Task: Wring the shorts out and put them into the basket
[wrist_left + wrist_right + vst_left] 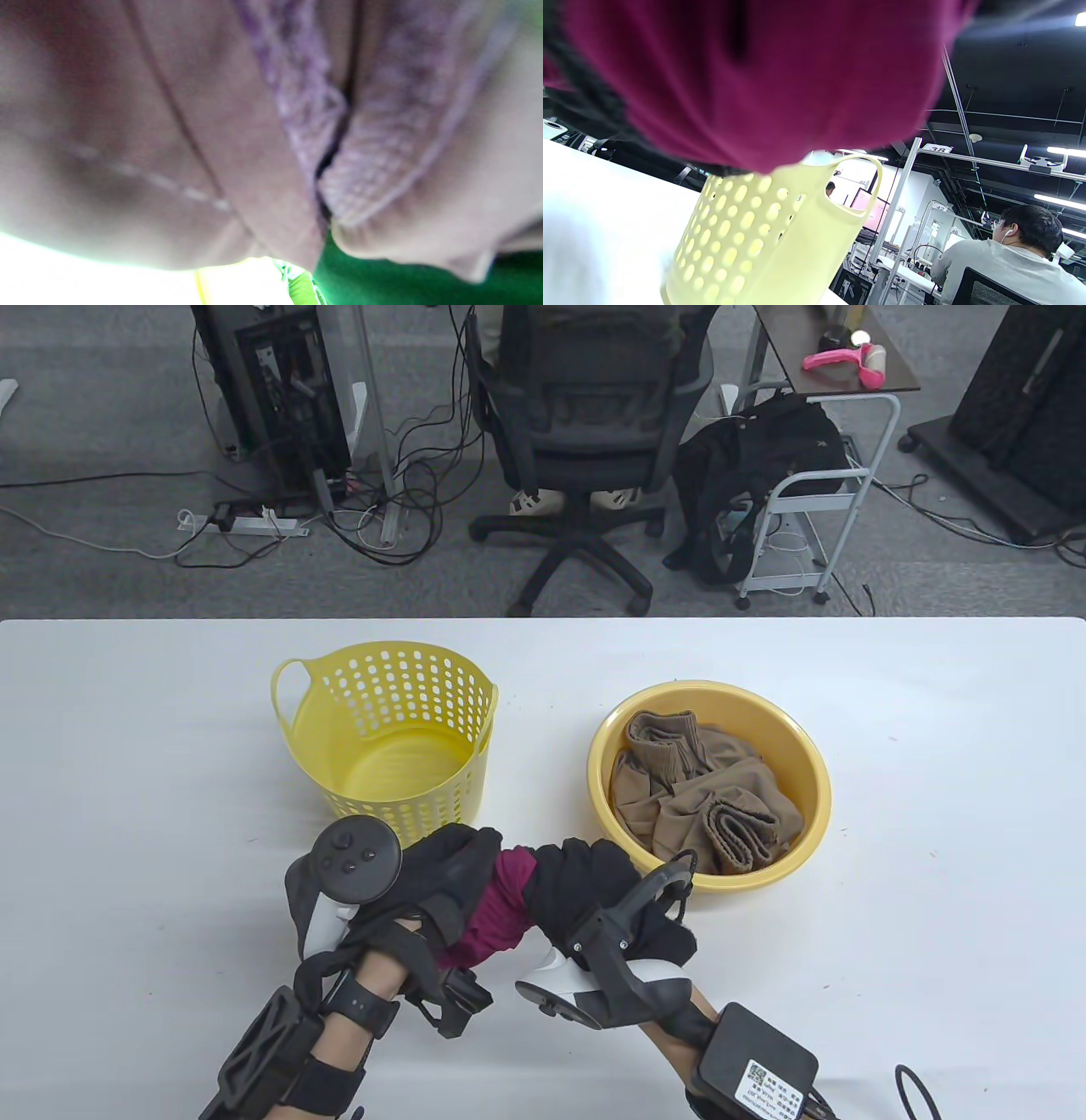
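Observation:
Magenta shorts (502, 909) are bunched into a roll between both gloved hands, just above the table's front. My left hand (441, 869) grips the roll's left end and my right hand (585, 882) grips its right end; the fingers are curled round the cloth. The yellow perforated basket (386, 738) stands empty behind the left hand. In the right wrist view the magenta shorts (763, 76) fill the top, with the basket (763, 237) below. The left wrist view is filled by blurred cloth (237, 135) close to the lens.
A yellow basin (797, 746) right of the basket holds brown garments (696, 802). Beyond the table's far edge stand an office chair (585, 432), a metal cart (814, 483) and cables on the floor. A seated person (1009, 262) shows in the right wrist view.

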A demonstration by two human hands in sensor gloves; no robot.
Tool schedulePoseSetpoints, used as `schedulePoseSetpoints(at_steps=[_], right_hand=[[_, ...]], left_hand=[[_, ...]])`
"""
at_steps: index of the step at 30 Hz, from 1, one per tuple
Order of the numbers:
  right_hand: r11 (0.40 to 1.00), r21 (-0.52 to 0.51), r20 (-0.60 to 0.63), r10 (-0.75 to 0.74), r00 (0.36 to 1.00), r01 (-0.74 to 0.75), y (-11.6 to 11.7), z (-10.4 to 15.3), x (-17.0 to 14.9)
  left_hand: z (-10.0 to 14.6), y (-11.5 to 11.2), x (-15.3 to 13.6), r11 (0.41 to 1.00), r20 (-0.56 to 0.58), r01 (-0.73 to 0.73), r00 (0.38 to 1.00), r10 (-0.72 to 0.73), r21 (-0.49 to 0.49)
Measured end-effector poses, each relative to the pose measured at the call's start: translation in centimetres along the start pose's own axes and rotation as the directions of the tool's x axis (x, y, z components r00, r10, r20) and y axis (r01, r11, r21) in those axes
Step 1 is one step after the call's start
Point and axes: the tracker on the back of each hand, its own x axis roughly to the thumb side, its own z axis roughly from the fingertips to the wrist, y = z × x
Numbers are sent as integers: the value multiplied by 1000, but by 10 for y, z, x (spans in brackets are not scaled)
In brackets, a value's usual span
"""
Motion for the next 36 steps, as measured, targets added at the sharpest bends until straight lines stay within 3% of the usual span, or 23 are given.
schedulePoseSetpoints(at_steps=[20, 30, 36], right_hand=[[999, 16, -25, -33, 999, 33, 0, 0, 0], [974, 108, -101, -189, 977, 199, 3, 0, -11], [910, 180, -186, -341, 921, 373, 8, 1, -23]], left_hand=[[1, 3, 2, 1000, 12, 26, 1000, -26, -2], [6, 2, 10, 991, 62, 123, 990, -126, 46], [11, 1, 19, 974, 124, 202, 969, -213, 101]])
